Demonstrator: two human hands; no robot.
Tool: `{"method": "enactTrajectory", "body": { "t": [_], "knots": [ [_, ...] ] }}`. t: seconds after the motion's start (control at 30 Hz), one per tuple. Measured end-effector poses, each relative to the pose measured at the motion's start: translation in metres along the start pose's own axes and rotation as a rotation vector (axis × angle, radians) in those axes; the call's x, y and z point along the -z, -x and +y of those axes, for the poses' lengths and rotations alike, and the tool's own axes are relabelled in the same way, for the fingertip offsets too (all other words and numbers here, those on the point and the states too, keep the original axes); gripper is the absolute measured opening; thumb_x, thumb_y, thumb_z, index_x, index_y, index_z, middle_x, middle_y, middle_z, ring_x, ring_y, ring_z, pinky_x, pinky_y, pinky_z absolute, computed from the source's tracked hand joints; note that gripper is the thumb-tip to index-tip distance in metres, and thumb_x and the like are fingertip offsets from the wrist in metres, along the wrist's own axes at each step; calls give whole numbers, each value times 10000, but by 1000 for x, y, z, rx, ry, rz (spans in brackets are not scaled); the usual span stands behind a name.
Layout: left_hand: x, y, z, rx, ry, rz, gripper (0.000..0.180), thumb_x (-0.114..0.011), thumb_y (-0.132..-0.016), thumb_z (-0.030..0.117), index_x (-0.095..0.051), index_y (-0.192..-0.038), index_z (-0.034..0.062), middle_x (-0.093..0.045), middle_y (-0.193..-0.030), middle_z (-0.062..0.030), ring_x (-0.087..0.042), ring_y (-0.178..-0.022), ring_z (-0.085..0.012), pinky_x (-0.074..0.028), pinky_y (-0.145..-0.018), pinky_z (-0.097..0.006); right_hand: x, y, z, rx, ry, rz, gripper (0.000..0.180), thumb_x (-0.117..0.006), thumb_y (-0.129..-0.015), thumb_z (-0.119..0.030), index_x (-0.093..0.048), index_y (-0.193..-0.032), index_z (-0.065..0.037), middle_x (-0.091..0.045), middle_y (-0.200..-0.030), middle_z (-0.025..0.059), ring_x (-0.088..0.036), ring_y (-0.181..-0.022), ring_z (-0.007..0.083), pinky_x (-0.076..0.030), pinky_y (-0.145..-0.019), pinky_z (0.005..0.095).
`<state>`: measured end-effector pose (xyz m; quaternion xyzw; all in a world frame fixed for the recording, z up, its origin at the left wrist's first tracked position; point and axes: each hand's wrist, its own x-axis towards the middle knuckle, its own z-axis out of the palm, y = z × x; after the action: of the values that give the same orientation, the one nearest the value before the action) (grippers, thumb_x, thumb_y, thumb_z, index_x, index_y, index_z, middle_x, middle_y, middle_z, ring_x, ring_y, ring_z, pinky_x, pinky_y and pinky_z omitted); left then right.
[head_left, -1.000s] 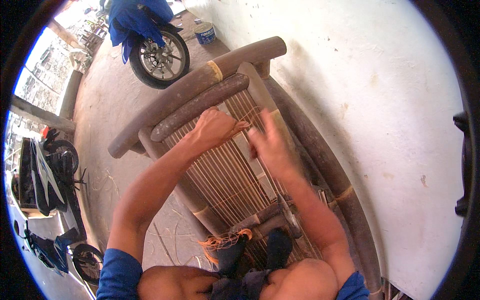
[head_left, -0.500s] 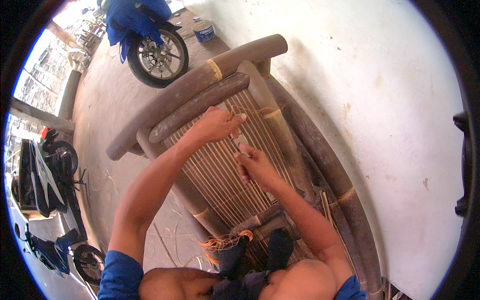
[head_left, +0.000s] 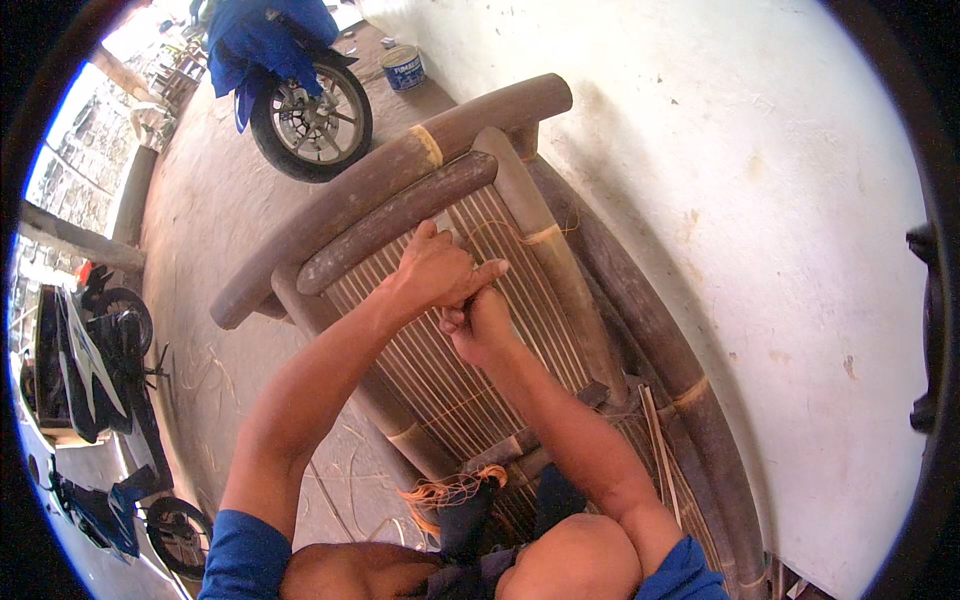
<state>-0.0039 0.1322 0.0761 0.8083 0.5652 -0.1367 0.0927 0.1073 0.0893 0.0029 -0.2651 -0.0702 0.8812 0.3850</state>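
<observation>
In front of me is a bamboo chair or bench frame, its panel of thin slats [head_left: 455,375] set between thick dark bamboo poles [head_left: 400,215]. My left hand [head_left: 437,270] is over the upper slats, fingers curled and thumb stretched out to the right. Tucked against its underside is my right hand [head_left: 484,328], closed, its fingertips partly hidden. What either hand grips cannot be made out. A thin orange-brown strand [head_left: 500,226] loops across the slats toward the right-hand pole, just beyond my hands.
A bundle of orange strands [head_left: 450,490] lies by my legs. Long thin strips [head_left: 660,450] lean at the right, near the white wall [head_left: 780,250]. Beyond the frame stand a blue-covered motorcycle [head_left: 310,115] and a tin can [head_left: 403,68]. More motorcycles [head_left: 95,365] are at the left.
My right hand has moved up and left, from just below my left hand to against it. The small pale piece seen at its fingertips is now hidden. My left hand has shifted slightly down.
</observation>
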Motion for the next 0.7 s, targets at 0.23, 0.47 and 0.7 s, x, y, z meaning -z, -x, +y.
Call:
{"method": "enactTrajectory", "body": {
  "t": [0.23, 0.47, 0.7],
  "knots": [
    [-17, -1, -18, -92, 92, 105, 648, -407, -1082, 546, -812, -875, 83, -743, -862, -184, -672, -922, -378, -375, -1004, -497, 22, 18, -25, -40, 909, 29, 254, -511, -1092, -315, -609, -1105, -80, -619, -667, 65, -604, -547, 196, -506, -552, 400],
    [-22, 10, -28, -225, 13, 216, 341, -676, -923, 356, -798, -829, 51, -736, -823, -167, -673, -958, -344, -382, -1075, -481, 20, 87, -61, 486, 1918, 136, 301, -634, -1009, -320, -661, -1039, -21, -702, -790, 293, -712, -739, 486, -544, -641, 578],
    [-33, 8, -24, -173, 271, 361, 262, -702, -898, 304, -777, -864, 55, -735, -838, -151, -687, -970, -318, -329, -1171, -525, 17, 84, -63, 344, 1178, 116, 268, -652, -1041, -266, -674, -1016, 0, -624, -724, 89, -591, -578, 190, -489, -554, 358]
  ]
}}
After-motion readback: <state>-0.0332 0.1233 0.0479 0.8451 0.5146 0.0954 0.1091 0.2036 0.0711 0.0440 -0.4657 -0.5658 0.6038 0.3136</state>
